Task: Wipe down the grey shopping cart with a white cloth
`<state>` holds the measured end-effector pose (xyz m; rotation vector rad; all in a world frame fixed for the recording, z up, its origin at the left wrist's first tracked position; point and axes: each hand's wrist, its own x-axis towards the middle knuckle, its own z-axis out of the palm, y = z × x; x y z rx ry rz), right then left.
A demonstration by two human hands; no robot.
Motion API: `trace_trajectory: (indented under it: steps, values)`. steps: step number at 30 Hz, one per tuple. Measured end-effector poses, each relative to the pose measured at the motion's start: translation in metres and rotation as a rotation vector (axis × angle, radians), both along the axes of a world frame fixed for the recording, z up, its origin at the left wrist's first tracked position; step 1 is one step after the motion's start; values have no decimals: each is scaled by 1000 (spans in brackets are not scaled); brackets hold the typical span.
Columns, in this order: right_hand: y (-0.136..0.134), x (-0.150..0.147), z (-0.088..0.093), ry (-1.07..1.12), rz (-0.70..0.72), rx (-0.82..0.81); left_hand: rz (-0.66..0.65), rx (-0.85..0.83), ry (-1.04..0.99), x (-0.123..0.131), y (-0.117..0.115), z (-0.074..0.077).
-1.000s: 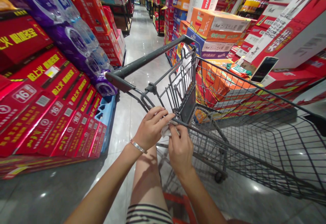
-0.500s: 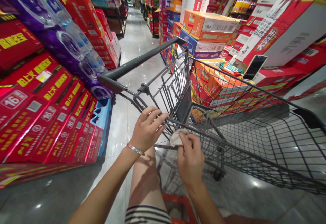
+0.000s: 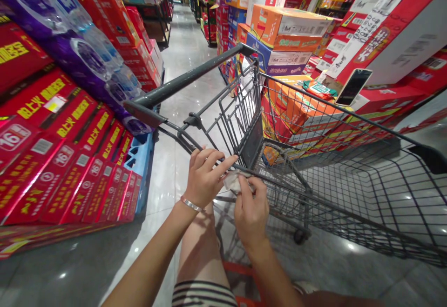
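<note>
A dark grey wire shopping cart [image 3: 252,143] stands in front of me, its handle [image 3: 195,76] up and to the left. My left hand [image 3: 204,179] is curled over the cart's near side rail, and a bracelet circles the wrist. Just right of it, my right hand [image 3: 252,209] pinches a crumpled white wet wipe or cloth [image 3: 232,182] with thumb and fingers. The wipe lies against the same rail, close to the left fingertips. Part of it is hidden behind the right fingers.
Stacked red drink cartons [image 3: 70,167] line the left, on a blue pallet [image 3: 139,156]. Beyond the cart are orange boxes [image 3: 279,25], a green-and-orange packet [image 3: 319,88] and a propped phone [image 3: 353,87]. An aisle [image 3: 186,32] runs ahead. Below my hands is something red [image 3: 240,270].
My right hand has slid left along the rail with the wipe, closer to my left hand. The left hand keeps its place on the rail, its fingers slightly further right.
</note>
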<state>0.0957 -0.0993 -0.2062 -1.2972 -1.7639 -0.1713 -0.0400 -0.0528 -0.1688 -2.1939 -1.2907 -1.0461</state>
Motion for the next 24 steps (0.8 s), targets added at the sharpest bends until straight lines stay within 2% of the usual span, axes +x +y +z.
trace_trajectory:
  steps: [9,18,24]
  values:
    - [-8,5,1,33,-42,-87,23,40,2,3,1,1]
    - [-22,23,0,113,-89,-164,27,-3,-8,3,-1,2]
    - [-28,29,13,150,-63,-39,51,-50,28,8,-5,4]
